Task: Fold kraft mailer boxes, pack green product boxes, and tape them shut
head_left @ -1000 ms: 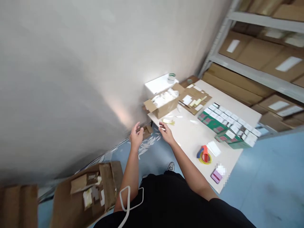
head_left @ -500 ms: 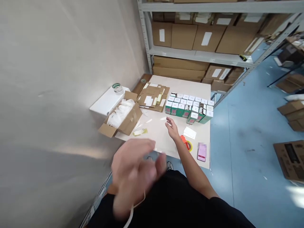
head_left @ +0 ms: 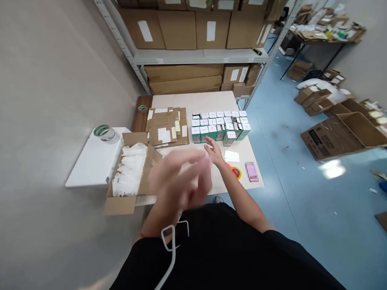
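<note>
My left hand (head_left: 181, 179) is raised close to the camera over the table's near edge and is smeared by motion, so its fingers cannot be read. My right hand (head_left: 214, 152) reaches over the pale table (head_left: 193, 100) with fingers spread and nothing in it, just short of the block of green-and-white small boxes (head_left: 219, 125). A white card (head_left: 231, 156), an orange tape dispenser (head_left: 235, 171) and a pink phone (head_left: 251, 172) lie right of that hand.
An open carton of white plastic bags (head_left: 130, 169) sits at the table's left beside a white stand with a tape roll (head_left: 103, 132). Flattened cardboard (head_left: 166, 127) lies behind it. Shelving with brown cartons (head_left: 181, 28) stands beyond; open boxes (head_left: 341, 133) litter the blue floor at right.
My view has swung from the wall and floor round to the table and shelves. My left hand rose from near the floor boxes up close to the camera; my right hand moved toward the green boxes.
</note>
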Demonstrator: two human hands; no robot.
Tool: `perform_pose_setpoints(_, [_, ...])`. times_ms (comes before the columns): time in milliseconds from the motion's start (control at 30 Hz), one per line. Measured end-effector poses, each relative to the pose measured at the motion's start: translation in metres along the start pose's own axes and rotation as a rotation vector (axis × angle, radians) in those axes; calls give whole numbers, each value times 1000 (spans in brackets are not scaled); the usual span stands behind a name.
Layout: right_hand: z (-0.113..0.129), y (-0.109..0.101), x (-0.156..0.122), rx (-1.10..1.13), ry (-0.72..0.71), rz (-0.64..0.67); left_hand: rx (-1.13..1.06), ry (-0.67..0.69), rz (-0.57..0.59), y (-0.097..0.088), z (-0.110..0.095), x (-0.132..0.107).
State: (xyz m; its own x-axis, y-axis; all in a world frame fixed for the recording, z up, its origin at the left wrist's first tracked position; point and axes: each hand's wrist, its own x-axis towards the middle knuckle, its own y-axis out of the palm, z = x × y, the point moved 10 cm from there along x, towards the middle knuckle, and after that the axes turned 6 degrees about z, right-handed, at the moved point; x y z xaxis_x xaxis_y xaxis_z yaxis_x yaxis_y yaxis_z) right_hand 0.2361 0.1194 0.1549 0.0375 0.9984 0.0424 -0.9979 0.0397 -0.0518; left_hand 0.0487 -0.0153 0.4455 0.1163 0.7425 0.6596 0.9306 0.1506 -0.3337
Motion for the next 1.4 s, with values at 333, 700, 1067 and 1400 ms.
perform_pose_setpoints(333, [-98, -64, -34, -231, 240, -239, -293, -711, 253, 137, 364, -67])
perform_pose_setpoints(700, [-258, -145, -140, -548, 730, -274, -130, -1000, 173, 144, 421, -195])
perform_pose_setpoints(1067, [-307, -146, -139, -497, 915, -216, -27, -1031, 127, 122, 398, -223])
perform_pose_setpoints(1400, [-245, -134, -103, -150, 599, -95, -106, -1009, 137, 165, 355, -196])
